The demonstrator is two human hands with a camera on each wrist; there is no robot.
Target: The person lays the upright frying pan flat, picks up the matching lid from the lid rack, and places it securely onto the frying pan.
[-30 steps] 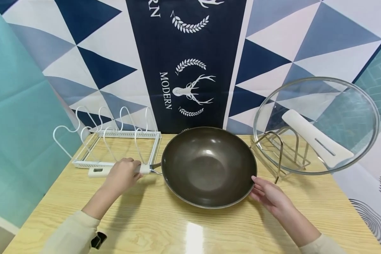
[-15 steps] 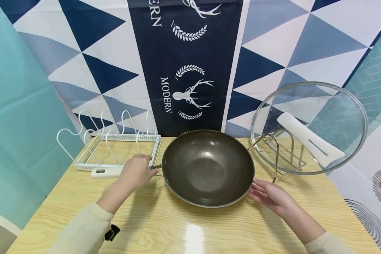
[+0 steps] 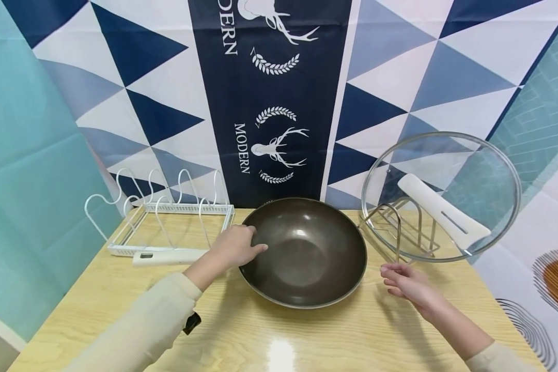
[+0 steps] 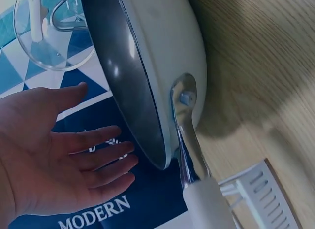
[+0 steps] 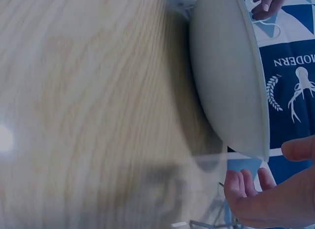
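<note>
Wok on wooden table, left hand over its left rim, fingers extended, right hand beside right rim, fingers loosely bent, glass lid beyond

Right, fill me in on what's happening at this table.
A person has both hands at a dark-lined wok sitting on the table, but neither holds it. The left hand hovers open over its handle side; the right hand is just off the opposite rim. A glass lid leans in a wire stand to the right, and a white rack stands behind the handle.
</note>
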